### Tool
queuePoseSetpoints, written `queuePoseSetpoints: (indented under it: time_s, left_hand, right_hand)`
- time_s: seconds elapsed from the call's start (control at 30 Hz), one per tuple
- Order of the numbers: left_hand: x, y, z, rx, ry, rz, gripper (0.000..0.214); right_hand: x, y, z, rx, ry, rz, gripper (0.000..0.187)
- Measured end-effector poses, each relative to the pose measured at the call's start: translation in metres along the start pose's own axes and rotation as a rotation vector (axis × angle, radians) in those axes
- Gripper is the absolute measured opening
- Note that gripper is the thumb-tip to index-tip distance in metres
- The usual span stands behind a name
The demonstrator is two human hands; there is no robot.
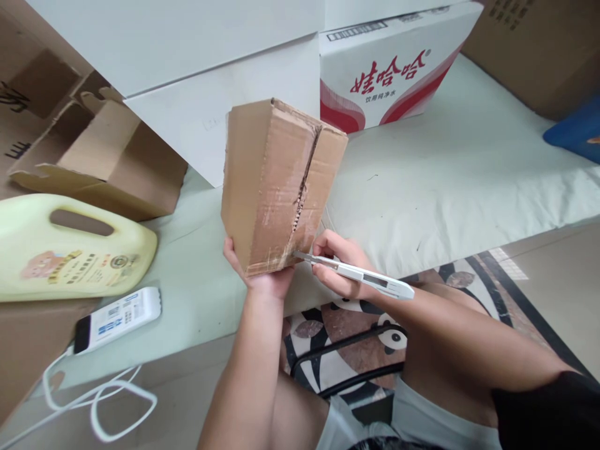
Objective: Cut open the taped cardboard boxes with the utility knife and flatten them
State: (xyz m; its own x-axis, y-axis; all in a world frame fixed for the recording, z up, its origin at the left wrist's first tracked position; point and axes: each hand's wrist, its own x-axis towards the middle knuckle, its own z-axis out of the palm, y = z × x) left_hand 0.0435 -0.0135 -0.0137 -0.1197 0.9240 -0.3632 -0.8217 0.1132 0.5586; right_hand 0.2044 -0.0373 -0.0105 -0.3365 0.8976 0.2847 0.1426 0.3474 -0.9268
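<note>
My left hand (262,278) grips a small brown cardboard box (285,181) from below, tilting it up above the covered surface. A dark, ragged slit runs down the taped face that is turned toward me. In my right hand (340,262) is a white utility knife (370,278), pinched near the front of its handle. Its metal blade touches the box near the lower end of the slit. The palm and most fingers of my left hand are hidden behind the box.
White cartons, one with red lettering (389,81), stand behind the box. To the left are an open cardboard box (112,156), a pale yellow jug (79,247) and a white device (119,319) with a cable (124,387). A blue object (574,131) lies at far right.
</note>
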Motion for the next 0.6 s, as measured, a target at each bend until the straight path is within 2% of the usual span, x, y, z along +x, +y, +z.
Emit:
queuePoseSetpoints:
  time_s: [0.47,0.6]
  left_hand:
    - [-0.0027,0.0021,0.0023,-0.022,0.022,-0.015,0.055]
    - [-0.006,0.0048,0.003,-0.011,-0.018,-0.038,0.055]
  right_hand:
    - [0.0005,-0.0047,0.001,0.004,-0.011,0.007,0.016]
    - [-0.0001,-0.0067,0.0009,-0.002,-0.011,0.0,0.015]
